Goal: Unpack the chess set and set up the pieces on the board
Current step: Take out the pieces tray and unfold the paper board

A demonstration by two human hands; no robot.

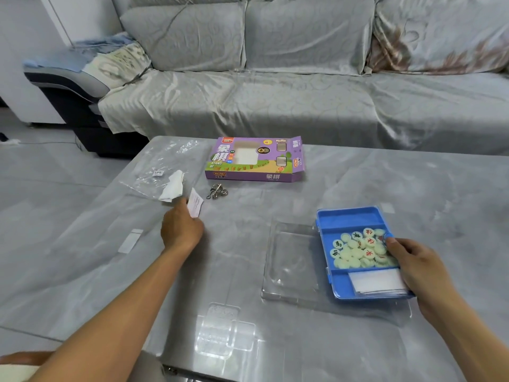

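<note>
Blue tray (349,216) gripped at its edge by the right hand (413,260); left hand (180,230) pinched a paper slip (195,202); tilting could spill the pieces (360,249) across the worktop (385,175).

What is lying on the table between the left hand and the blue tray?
In the head view, only the clear plastic lid lies between the left hand and the blue tray, hinged open beside the tray; otherwise bare table.

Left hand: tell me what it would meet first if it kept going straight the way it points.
Probably the crumpled white tissue on the clear plastic bag, just beyond the left hand and the paper slip it pinches. The metal ring puzzle lies off to the right. Depth is unclear.
</note>
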